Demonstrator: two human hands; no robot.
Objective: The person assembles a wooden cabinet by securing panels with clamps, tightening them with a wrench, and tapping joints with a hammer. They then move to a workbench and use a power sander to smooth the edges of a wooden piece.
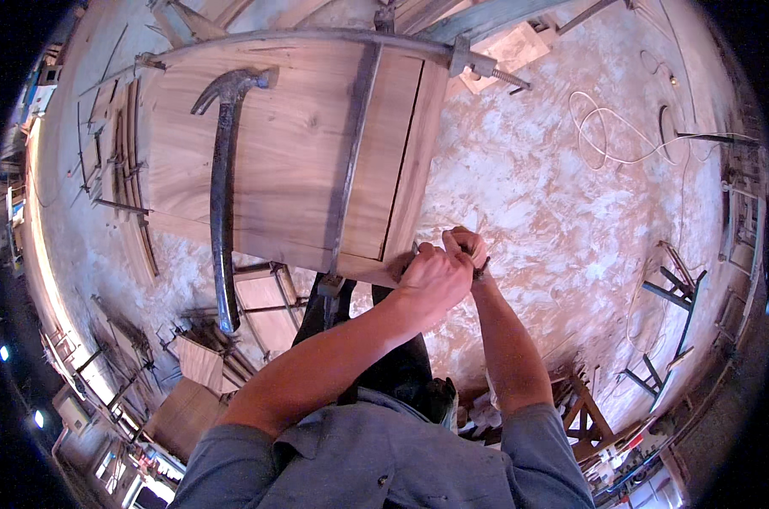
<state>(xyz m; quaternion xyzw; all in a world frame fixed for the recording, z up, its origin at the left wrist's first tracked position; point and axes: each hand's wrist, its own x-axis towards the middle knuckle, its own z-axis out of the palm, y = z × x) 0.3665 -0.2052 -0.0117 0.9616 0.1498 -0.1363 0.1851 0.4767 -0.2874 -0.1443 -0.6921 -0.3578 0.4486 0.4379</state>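
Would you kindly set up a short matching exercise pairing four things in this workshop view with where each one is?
Things:
1. claw hammer
2. bar clamp
3. white cord
4. left hand and right hand

Places:
A. looped on the dusty floor, upper right
B. together at the wooden panel's near right corner
C. lying lengthwise on the panel's left part
D. running across the panel, right of the middle

Pairs: 1-C, 2-D, 3-A, 4-B
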